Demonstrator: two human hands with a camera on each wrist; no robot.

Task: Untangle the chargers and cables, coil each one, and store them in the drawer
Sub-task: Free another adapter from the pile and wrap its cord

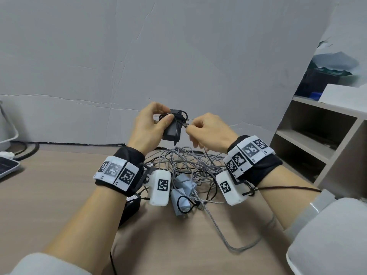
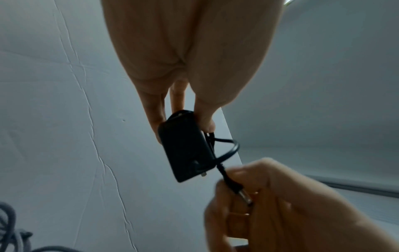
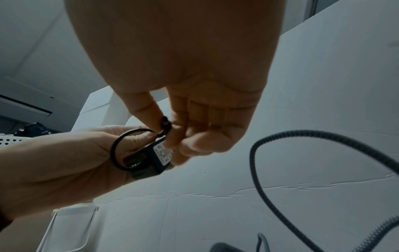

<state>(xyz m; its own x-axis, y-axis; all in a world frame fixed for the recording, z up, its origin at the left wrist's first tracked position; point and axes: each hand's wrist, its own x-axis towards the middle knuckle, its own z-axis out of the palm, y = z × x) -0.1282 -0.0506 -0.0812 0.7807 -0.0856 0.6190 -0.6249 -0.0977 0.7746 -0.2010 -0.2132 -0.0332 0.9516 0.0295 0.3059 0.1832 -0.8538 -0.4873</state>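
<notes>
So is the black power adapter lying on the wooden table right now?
No, the left hand holds the black power adapter up above the table.

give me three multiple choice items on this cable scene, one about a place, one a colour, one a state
1. Where is the black adapter?
A. In the left hand, held above the cable pile
B. Lying on the shelf
C. Flat on the table

2. What colour are the small plug chargers in the tangle on the table?
A. Red
B. Pale blue
C. Yellow

3. What is the right hand doing?
A. Resting flat on the table
B. Holding a pale charger
C. Pinching the plug end of the adapter's black cord

Answers:
1 A: the left hand grips the black adapter above the grey cable pile.
2 B: the small plug chargers in the pile are pale blue.
3 C: the right hand pinches the barrel plug, while the black cord loops round the adapter.
</notes>
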